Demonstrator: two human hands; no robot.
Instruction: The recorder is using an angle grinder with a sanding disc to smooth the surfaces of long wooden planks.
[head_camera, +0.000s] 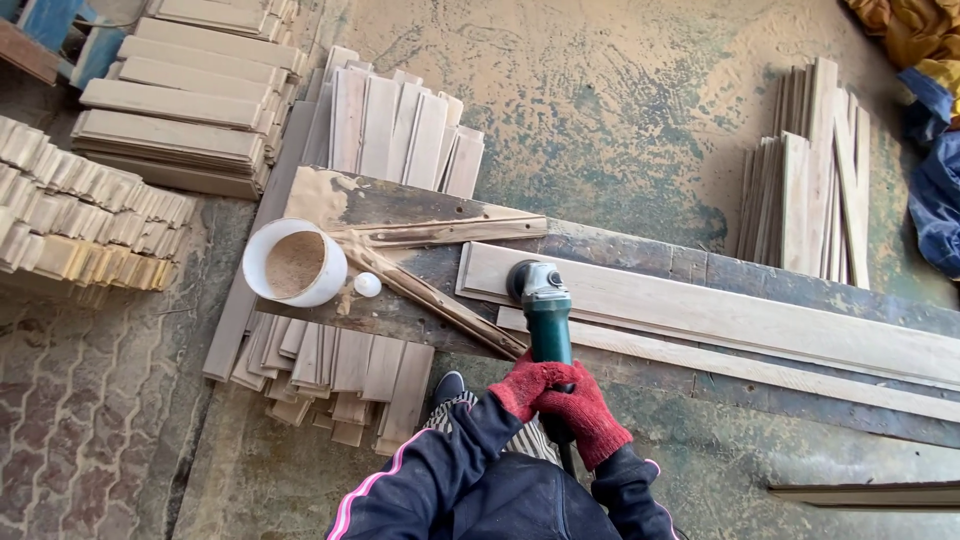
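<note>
Gripping the green grinder (545, 318) by its handle, both red-gloved hands are wrapped tight around it, the left hand (523, 385) forward and the right hand (588, 412) behind, fingers fully closed with no gap showing. Two hands likely steady the tool against its pull. Its head sits on the near end of a pale plank (720, 312), which lies flat along a dark bench (660, 262), with a second thin strip (760, 368) just beside it. Left of the tool stand a white bucket (294, 263) of sawdust and a small white ball (367, 285). Stacked boards (180, 110) lie beyond.
</note>
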